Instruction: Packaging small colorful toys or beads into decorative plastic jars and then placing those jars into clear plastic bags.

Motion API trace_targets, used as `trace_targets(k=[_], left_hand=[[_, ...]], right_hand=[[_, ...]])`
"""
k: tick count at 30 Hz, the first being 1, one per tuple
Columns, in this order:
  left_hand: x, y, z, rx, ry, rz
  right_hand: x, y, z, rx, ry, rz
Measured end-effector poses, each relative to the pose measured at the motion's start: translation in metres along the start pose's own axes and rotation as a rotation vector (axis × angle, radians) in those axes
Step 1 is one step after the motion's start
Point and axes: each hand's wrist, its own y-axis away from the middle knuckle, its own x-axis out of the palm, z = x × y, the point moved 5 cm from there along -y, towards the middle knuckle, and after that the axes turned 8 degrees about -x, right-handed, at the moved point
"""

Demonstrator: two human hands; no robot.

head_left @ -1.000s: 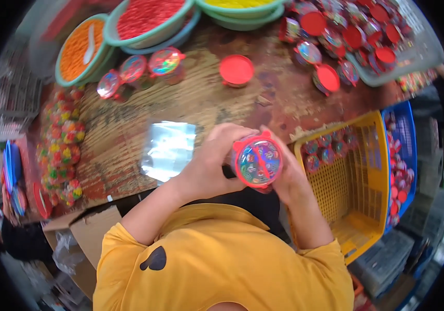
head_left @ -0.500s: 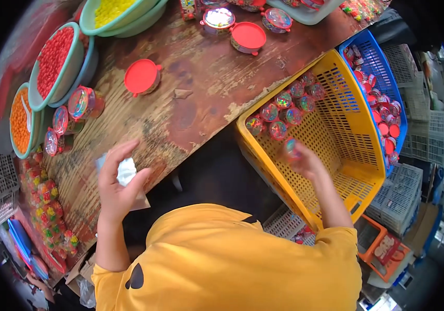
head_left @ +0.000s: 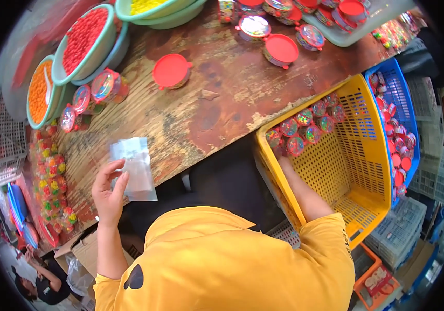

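My left hand hovers near the table's front edge, fingers loosely curled and thumb apart, with nothing visible between them. Beside it, a sheaf of thin clear plastic bags lies partly over the edge. My right arm reaches into a yellow crate. The right hand is low by the crate's near left wall, close to the small round candy-filled jars grouped there. Its fingers are hidden or blurred, so whether it grips a jar is unclear.
A red-lidded tub stands on the worn wooden table. Bowls of red, orange and yellow beads or candies line the far left. Several filled jars stand nearby. A blue crate adjoins the yellow one.
My right hand has moved down and left to the jars in the crate; the small jar in it no longer shows. My left hand has moved slightly down, uncovering the plastic bags.
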Motion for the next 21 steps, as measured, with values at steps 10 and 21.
trace_targets(k=[10, 21], left_hand=[[-0.008, 0.003, 0.0, 0.128, -0.225, -0.16], [-0.022, -0.018, 0.019, -0.06, -0.547, -0.321]], right_hand=[[-0.038, -0.001, 0.017, 0.01, 0.466, -0.004], [0.277, 0.226, 0.231, -1.219, 1.064, 0.254]])
